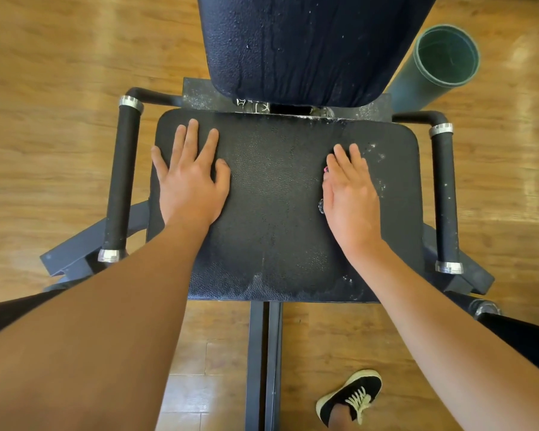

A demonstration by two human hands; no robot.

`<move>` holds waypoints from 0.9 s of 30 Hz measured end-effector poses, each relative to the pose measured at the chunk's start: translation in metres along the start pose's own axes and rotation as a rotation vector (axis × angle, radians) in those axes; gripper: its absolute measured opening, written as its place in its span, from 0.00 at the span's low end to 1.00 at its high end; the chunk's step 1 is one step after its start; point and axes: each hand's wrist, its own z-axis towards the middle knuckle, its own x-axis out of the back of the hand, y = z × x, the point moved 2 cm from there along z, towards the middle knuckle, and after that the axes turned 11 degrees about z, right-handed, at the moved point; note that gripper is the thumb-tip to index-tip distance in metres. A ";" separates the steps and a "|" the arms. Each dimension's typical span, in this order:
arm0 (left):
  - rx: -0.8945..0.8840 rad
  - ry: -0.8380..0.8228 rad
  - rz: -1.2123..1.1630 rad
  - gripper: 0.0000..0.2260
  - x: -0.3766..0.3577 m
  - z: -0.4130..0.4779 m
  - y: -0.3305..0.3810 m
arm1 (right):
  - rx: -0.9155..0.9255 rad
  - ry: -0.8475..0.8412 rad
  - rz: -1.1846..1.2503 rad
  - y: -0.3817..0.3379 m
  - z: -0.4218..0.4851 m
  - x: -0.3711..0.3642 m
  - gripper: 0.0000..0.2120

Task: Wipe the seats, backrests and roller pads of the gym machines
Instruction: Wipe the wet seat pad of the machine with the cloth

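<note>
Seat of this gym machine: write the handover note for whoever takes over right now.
Left grip: flat on the left side of the seat, fingers spread, holding nothing.
Right grip: flat on the seat right of centre. Something small peeks out at its thumb side, too hidden to name.
Backrest: upright behind the seat, streaked with drips and white flecks.
Done: cannot tell. No cloth plainly shows.
Left: white flecks along the seat's right side and front edge, then the backrest.
</note>
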 end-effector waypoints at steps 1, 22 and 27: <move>0.000 -0.002 0.002 0.24 0.000 0.000 0.000 | -0.003 0.003 0.005 0.000 0.006 -0.001 0.15; -0.002 0.005 -0.014 0.24 0.000 -0.001 0.000 | 0.006 -0.064 0.054 -0.009 -0.042 0.011 0.16; -0.008 0.006 -0.004 0.24 0.000 0.000 0.000 | 0.028 -0.061 0.034 -0.006 -0.027 0.007 0.16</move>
